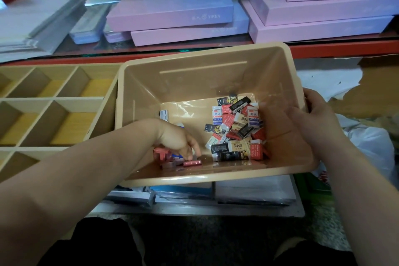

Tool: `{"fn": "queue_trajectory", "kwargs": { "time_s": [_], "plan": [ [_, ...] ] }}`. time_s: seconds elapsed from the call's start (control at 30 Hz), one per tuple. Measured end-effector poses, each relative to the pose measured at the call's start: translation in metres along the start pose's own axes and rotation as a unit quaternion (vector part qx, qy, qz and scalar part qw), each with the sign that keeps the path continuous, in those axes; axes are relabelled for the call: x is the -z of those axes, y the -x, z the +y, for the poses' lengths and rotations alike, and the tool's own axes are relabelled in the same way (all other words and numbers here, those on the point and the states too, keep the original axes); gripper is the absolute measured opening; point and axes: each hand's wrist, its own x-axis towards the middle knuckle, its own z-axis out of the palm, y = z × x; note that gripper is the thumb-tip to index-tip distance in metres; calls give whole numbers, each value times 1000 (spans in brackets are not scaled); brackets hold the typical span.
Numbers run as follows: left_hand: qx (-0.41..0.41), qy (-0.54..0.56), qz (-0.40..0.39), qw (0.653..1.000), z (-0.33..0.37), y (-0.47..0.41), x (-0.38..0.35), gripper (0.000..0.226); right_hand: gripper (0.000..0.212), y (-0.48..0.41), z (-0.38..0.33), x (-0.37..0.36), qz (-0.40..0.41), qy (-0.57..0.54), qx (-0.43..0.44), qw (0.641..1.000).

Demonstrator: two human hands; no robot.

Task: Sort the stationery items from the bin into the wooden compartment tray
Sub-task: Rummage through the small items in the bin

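Note:
A beige plastic bin (194, 67) sits in the middle, tilted toward me. A heap of small erasers (236, 129) in red, white and black wrappers lies at its right side. My left hand (179, 138) reaches down into the bin's near left corner, fingers curled among a few small red and blue items (172, 160); a red one (192, 163) lies just under the fingertips. My right hand (317, 114) grips the bin's right rim. The wooden compartment tray (54, 99) stands to the left of the bin, its visible compartments holding nothing.
Pink and purple flat boxes (170, 11) are stacked on a red-edged shelf behind the bin. Grey packets (38, 21) lie at the back left. Plastic-wrapped packs (254, 194) sit under the bin, with crumpled plastic and paper (371, 142) to the right.

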Motion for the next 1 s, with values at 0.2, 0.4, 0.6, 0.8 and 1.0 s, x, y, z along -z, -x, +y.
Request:
{"fn": "queue_trajectory", "kwargs": {
  "time_s": [0.2,0.4,0.6,0.8,1.0],
  "plan": [
    [10,-37,9,999,9,-6,-6,44,37,0,0,1,-2,-11,-4,1000],
    [9,-33,3,999,12,-9,-5,42,38,-1,1,1,-5,-5,4,1000],
    [-74,242,141,957,39,-5,9,11,37,-4,4,0,-2,-8,9,1000],
    [-152,352,179,906,77,-17,14,37,35,-5,5,1,-8,-17,6,1000],
    [-58,395,354,846,46,-32,17,28,26,-6,7,2,-17,-26,8,999]
  ]
}}
